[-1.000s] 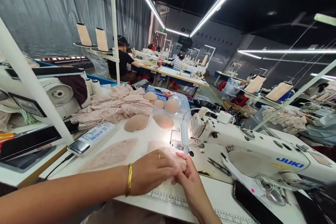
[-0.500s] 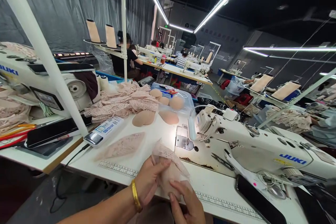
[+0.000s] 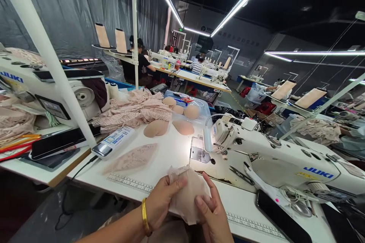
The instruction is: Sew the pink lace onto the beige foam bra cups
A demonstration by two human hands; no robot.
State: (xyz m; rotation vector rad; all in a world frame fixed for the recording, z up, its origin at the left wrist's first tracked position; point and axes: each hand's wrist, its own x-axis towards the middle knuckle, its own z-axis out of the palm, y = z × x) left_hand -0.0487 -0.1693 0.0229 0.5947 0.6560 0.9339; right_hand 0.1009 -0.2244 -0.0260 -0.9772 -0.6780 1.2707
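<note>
A beige bra cup covered in thin, sheer fabric is between my two hands, over the front edge of the sewing table. My left hand, with a gold bangle at the wrist, is closed on its left side, thumb on top. At the right edge, my right hand grips it with the thumb on its face and the index finger stretched up along the rim. A flat lace piece lies on the table to the left. Farther back are loose beige bra cups.
A sewing machine with a lit needle area stands to the right. Thread snips lie on its bed, and a black phone lies in front. Behind are heaped lace and a clear plastic tray. Co-workers sit farther off.
The fabric-covered cup has turned and spread, so its rounded face now shows. My right hand has moved up and right to its edge; my left hand has shifted only slightly.
</note>
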